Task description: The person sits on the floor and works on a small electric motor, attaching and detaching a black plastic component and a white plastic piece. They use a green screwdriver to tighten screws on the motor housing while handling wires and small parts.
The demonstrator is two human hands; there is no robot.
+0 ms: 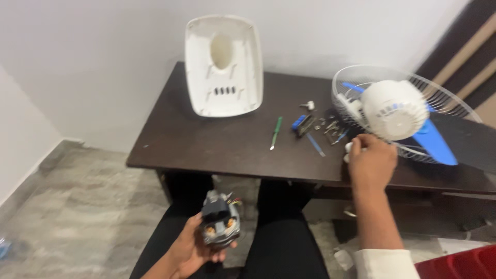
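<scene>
The head view shows one dark table (206,144) against a pale wall. On it stand one white plastic cover (225,67), leaning upright at the back edge, one wire fan guard (356,82) with one white hub (395,111) and blue blades (434,142) at the right end, one green screwdriver (276,133), and a small scatter of screws and bits (323,126), too small to count. The left hand (188,253) is closed around one small grey motor (221,225), held low over the lap, well short of the table's front edge. The right hand (372,163) rests near the front edge just beside the guard, fingers curled on a small white piece (348,150). The table's left half lies open; grey floor (77,217) spreads to the left
</scene>
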